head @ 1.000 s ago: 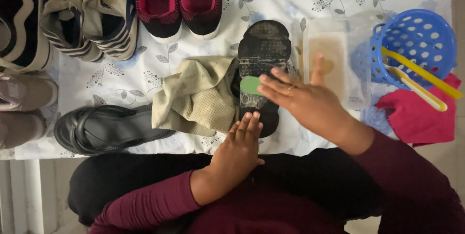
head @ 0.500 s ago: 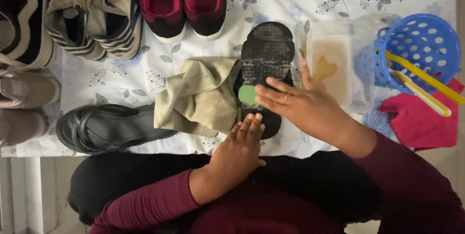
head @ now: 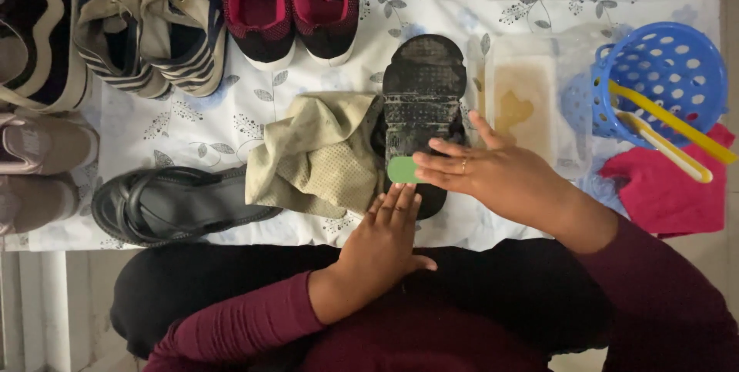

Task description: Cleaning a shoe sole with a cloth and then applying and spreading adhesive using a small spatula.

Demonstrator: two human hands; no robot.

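A black rubber sandal turned sole-up (head: 422,103) lies on the floral-print cloth covering the desk (head: 231,122), its heel end under two hands. The right hand (head: 493,176) lies flat across the sole, fingers straight, with a small green oval pad (head: 402,170) at its fingertips. The left hand (head: 381,245), fingers extended together, steadies the sandal's near end, gripping nothing. A crumpled beige perforated cloth (head: 319,158) touches the sandal's left edge. Its upright black sandal mate (head: 173,204) lies further left; a blue plastic basket (head: 660,83) stands well right.
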